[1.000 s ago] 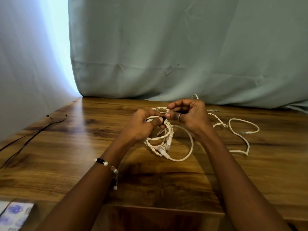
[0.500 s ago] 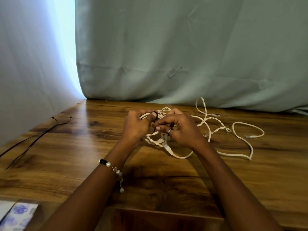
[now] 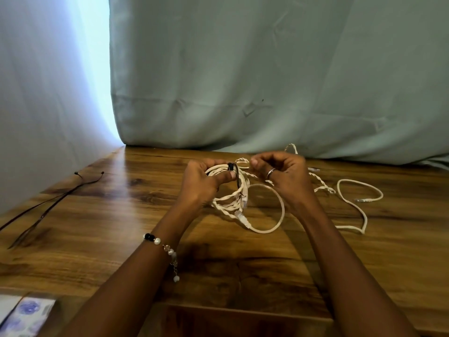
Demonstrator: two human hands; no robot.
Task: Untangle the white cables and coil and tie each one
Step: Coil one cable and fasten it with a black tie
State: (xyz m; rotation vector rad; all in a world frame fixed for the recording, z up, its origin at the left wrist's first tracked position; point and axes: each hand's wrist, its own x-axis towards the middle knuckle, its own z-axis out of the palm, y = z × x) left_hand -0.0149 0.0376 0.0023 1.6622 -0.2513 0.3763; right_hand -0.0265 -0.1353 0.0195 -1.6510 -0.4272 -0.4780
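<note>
- While the left hand [image 3: 201, 181] holds the coiled white cable [image 3: 233, 190] up off the surface [image 3: 121, 215], we read its grip as closed round the loops, thumb pressed over the bundle so the turns cannot spring apart.
- A black tie [image 3: 233, 170] wraps the top of that coil, just beside the left thumb; we judge the coil is held there so the tie can be cinched.
- The right hand [image 3: 281, 173] is curled, fingertips pinched near the tie's far side; what it pinches is too small for us to tell, likely the tie end or a twisted strand.
- Lower loops and plug ends [image 3: 244, 205] of the coil hang down, touching the surface.
- The remaining white cable [image 3: 349, 203] lies loose to the right, partly twisted, running behind the right hand; not yet coiled.
- Spare black ties [image 3: 48, 205] lie well apart at far left, we guess parked for the next coil.
- Risk as we see it: loops slip if the left grip eases before the tie locks.
</note>
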